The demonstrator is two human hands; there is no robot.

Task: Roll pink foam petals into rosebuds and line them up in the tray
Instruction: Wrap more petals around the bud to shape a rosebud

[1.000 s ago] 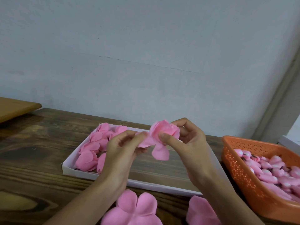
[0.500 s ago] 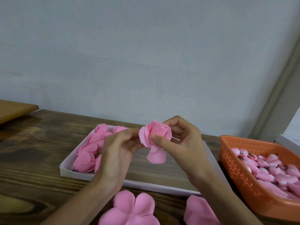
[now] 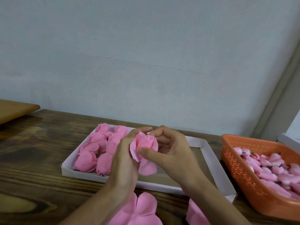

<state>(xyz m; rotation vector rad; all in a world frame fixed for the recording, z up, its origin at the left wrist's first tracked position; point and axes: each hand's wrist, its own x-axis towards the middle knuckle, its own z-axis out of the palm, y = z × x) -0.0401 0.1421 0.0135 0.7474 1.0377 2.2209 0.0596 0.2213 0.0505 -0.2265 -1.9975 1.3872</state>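
Both hands [image 3: 170, 153] gripping rosebud [image 3: 145, 142], above tray [image 3: 211, 153]

- Bench [image 3: 40, 159]: dark-stained wood with bold grain, set against a pale wall
- Tray [image 3: 84, 173]: shallow, white, rectangular; lies at the middle of the bench, angled a little
- Basket [image 3: 240, 168]: orange perforated plastic; stands just right of the tray
- Foam petal piece [image 3: 142, 210]: pink, flat, several lobes; lies at the near edge, in front of the tray
- Second foam petal piece [image 3: 196, 215]: pink, partly cut off by the frame; lies just right of the first
- Board [image 3: 14, 111]: lighter wood, far left; contact with the bench unclear
- Box [image 3: 289, 141]: white corner only, behind the basket
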